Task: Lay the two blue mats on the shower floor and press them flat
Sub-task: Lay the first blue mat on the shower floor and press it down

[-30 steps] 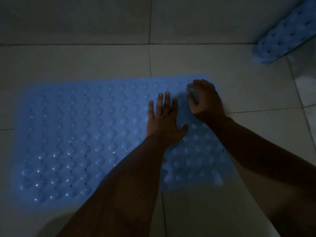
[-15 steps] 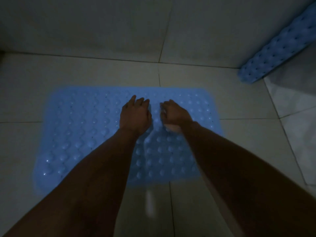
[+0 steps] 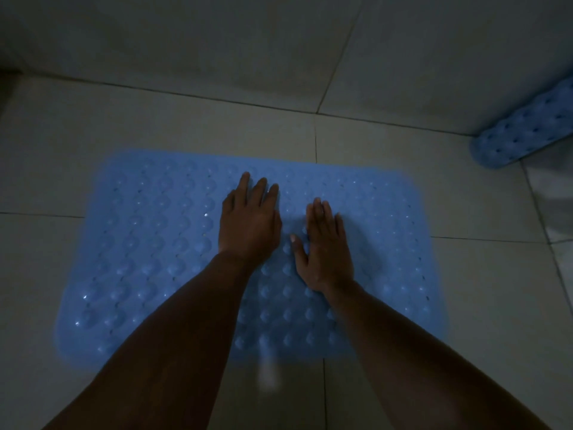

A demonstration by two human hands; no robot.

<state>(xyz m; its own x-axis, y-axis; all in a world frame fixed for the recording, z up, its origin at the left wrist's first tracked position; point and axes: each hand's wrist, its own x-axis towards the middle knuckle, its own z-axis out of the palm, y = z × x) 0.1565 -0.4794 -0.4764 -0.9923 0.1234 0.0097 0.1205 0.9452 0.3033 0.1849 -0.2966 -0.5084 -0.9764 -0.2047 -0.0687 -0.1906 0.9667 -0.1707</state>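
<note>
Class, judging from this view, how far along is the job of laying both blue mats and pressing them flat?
Done: one blue mat lies spread on the tiled floor. In hand: the left hand and right hand press on it, fingers straight. Left: the second mat leans at the wall, far right, not yet laid.

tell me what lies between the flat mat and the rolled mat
Only bare floor tile, seen in the head view, separates the flat mat from the rolled mat.

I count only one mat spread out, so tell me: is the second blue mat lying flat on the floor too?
No, the second mat is rolled up by the wall at the far right, off the flat mat.
</note>
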